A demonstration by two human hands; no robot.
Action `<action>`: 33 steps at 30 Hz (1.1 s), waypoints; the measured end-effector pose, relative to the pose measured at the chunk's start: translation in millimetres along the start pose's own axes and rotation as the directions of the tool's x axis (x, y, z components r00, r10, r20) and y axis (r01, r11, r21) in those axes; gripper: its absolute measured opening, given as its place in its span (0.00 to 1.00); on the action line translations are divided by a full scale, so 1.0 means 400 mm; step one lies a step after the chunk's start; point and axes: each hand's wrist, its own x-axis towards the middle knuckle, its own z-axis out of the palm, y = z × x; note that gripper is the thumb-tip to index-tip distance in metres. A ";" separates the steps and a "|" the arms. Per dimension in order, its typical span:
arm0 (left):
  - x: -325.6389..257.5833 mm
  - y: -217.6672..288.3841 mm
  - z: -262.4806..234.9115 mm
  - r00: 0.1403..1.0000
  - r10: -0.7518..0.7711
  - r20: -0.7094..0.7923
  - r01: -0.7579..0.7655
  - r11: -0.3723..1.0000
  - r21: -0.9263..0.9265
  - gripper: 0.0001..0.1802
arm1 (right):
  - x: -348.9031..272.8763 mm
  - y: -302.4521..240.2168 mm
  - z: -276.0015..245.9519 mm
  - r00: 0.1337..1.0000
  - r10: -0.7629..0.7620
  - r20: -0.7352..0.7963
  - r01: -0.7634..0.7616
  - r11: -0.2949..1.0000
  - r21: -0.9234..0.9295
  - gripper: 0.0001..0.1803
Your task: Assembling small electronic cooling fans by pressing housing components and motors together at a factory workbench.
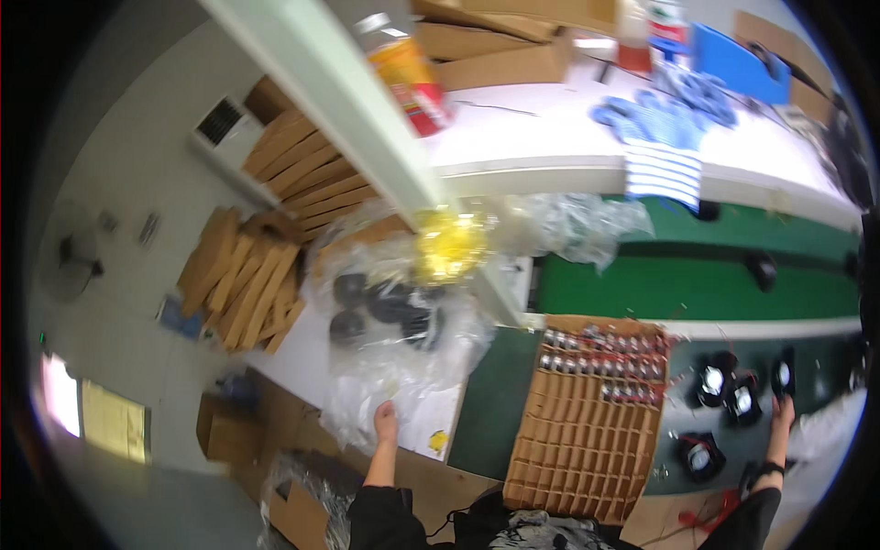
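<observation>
- The left hand (pixel 385 423) is seen left of the divided cardboard tray (pixel 579 449), at the near edge of a clear plastic bag (pixel 367 390); its fingers are partly curled, and whether the film is gripped cannot be told.
- The right hand (pixel 783 412) is placed to the right of the tray, its fingertips set against the lower edge of a black round housing (pixel 783 374) with a bright metallic centre; how firmly it is held, if at all, cannot be told.
- Three more black housings (pixel 702 456) are laid out between the tray and the right hand, two of them close together.
- The tray's far compartments are filled with rows of small metallic cylinders (pixel 594 368); its near compartments are left bare.
- The tray is supported by a dark green table (pixel 495 403).
- Dark rounded pieces (pixel 348 327) are enclosed in the bag, left of the tray.
- Shiny yellow film (pixel 449 243) is seen beyond the tray to the left, by a pale post (pixel 330 92).
- Beyond the tray, blue gloves (pixel 637 119) with a striped cuff are laid on a white shelf (pixel 522 133).
- Folded cardboard (pixel 243 280) is stacked far left of the tray.
</observation>
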 end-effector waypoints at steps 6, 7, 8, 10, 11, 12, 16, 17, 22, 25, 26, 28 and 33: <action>-0.006 0.205 -0.063 0.948 0.308 -0.076 -0.179 0.715 0.676 0.17 | -0.138 0.130 0.166 0.808 0.571 0.144 -0.537 0.614 0.579 0.16; 0.020 0.184 -0.039 0.910 0.402 -0.103 -0.163 0.574 0.803 0.19 | -0.128 0.097 0.083 0.763 0.621 0.180 -0.614 0.610 0.501 0.18; 0.068 0.163 -0.029 0.901 0.418 -0.113 -0.170 0.581 0.796 0.19 | -0.156 0.097 0.077 0.773 0.625 0.110 -0.588 0.641 0.492 0.20; 0.205 0.086 -0.073 0.822 0.241 -0.517 0.080 0.849 0.522 0.22 | -0.180 0.082 0.117 0.769 0.634 0.077 -0.587 0.654 0.477 0.21; 0.245 0.056 -0.098 0.819 0.238 -0.523 0.082 0.853 0.516 0.22 | -0.180 0.055 0.124 0.759 0.651 -0.017 -0.601 0.711 0.364 0.21; 0.306 0.048 -0.061 0.926 -0.010 -0.376 0.050 0.994 0.096 0.22 | -0.222 0.049 0.077 0.724 0.671 -0.160 -0.630 0.738 0.243 0.20; 0.360 0.056 -0.027 0.997 -0.063 0.048 0.079 0.834 -0.546 0.20 | -0.329 -0.033 -0.023 0.812 0.568 -0.134 -0.533 0.815 0.227 0.25; 0.348 0.081 -0.016 0.996 -0.046 0.082 0.084 0.828 -0.555 0.20 | -0.383 -0.056 -0.060 0.825 0.536 -0.180 -0.485 0.834 0.262 0.25; 0.334 0.168 -0.085 0.649 0.137 0.749 -0.053 0.989 -0.135 0.19 | -0.551 -0.168 0.000 0.904 0.419 -0.084 -0.410 0.906 0.107 0.23; 0.332 0.202 -0.102 0.561 0.330 0.759 -0.740 0.612 0.281 0.23 | -0.621 -0.270 0.077 0.934 0.350 -0.070 -0.341 0.933 0.112 0.21; 0.345 0.213 -0.049 0.520 0.343 0.782 -0.763 0.598 0.245 0.23 | -0.666 -0.304 0.064 0.929 0.351 -0.118 -0.338 0.933 0.122 0.21; 0.355 0.185 -0.011 0.486 0.714 0.504 -0.851 0.255 0.460 0.23 | -0.701 -0.362 0.102 0.948 0.316 -0.031 -0.311 0.944 0.110 0.19; 0.287 0.298 0.085 0.590 0.632 0.502 -0.800 0.373 0.469 0.24 | -0.787 -0.476 0.223 0.972 0.234 -0.013 -0.234 0.972 -0.001 0.14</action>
